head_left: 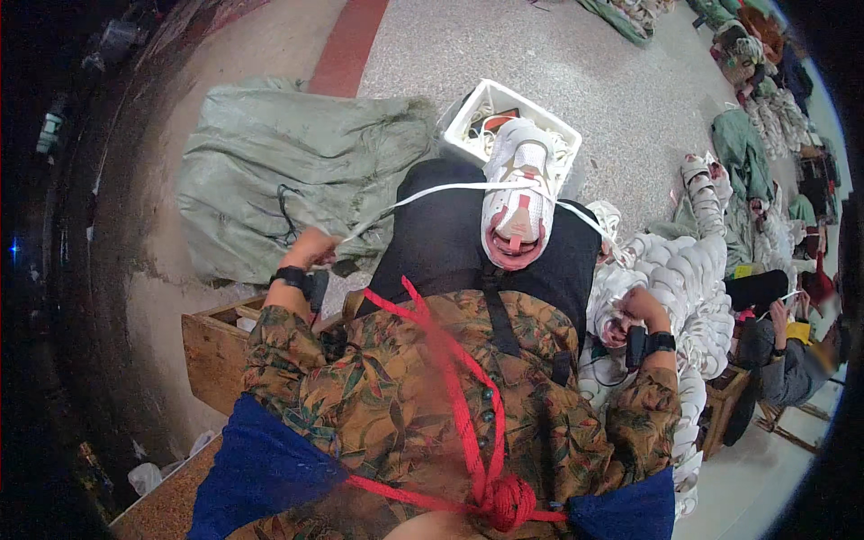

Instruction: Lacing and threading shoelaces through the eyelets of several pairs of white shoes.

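- While the left hand (312,247) pinches the white lace (432,190), the right hand (644,308) is well apart, its grip hard to tell.
- Lace crosses the white shoe (519,211).

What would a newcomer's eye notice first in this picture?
First, probably the white sneaker over the dark trousers, with a white lace stretched to both sides. Next, the bright red cord, knotted near the picture's lower edge; then the heap of white shoes at the person's right.
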{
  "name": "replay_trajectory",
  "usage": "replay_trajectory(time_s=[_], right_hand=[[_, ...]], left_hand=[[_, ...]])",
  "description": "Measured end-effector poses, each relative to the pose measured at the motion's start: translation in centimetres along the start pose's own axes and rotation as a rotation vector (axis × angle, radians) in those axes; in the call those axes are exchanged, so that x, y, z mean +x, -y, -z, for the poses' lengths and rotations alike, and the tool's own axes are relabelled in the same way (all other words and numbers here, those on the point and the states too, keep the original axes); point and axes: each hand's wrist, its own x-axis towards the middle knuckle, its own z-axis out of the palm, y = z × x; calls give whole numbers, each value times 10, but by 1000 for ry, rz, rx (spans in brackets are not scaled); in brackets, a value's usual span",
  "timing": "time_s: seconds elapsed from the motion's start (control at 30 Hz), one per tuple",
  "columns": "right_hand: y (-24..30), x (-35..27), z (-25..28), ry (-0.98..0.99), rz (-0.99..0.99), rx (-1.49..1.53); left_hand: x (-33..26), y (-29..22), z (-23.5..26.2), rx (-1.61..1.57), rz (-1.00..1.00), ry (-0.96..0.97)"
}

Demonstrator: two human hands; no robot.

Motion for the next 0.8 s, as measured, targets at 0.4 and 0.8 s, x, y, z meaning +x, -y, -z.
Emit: replay_trajectory(time_s=[0.4, 0.8], right_hand=[[261, 135, 40, -289, 410, -44], [118, 84, 46, -540, 265, -78]], left_hand=[[-82, -172, -263, 1034, -1394, -89], [-70, -147, -133, 619, -1117, 72]])
